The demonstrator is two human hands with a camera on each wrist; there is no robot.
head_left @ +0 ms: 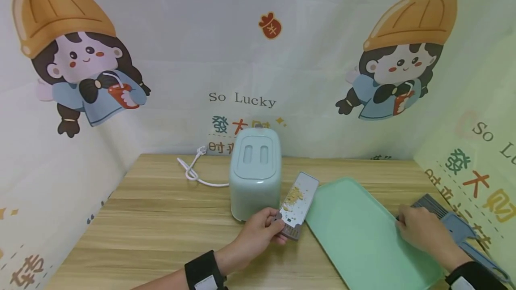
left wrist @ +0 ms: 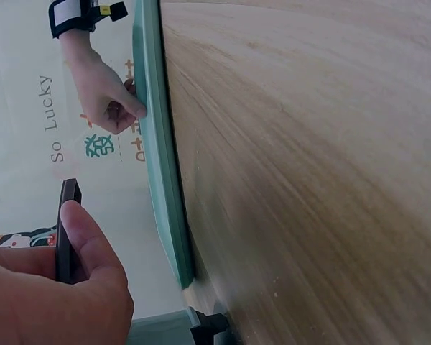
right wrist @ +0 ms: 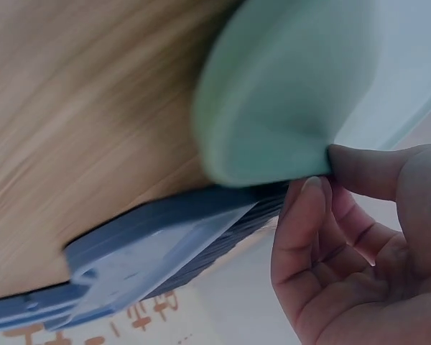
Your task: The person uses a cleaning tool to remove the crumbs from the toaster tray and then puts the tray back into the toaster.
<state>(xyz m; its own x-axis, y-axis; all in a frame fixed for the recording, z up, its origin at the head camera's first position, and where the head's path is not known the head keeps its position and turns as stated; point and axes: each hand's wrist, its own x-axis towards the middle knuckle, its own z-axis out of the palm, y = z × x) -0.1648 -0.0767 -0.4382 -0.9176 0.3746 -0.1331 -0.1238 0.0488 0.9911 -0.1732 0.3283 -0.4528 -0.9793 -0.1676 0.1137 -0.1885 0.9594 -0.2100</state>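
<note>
While left fingers (head_left: 274, 227) pinch slim plate (head_left: 308, 186) (partly hidden; bits (head_left: 294, 197) probably crumbs), right fingers (right wrist: 299, 241) pinch green tray (head_left: 359, 232).

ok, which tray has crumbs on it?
The small grey tray held in the left hand; the large green tray, pinched by the right hand, shows none.

Kitchen-style setting, curtained off before you
Cartoon-printed cloth walls (head_left: 314, 70) back your wood-grain counter (head_left: 161, 223), which carries a toaster (head_left: 255, 191) and a green tray (head_left: 359, 236).
</note>
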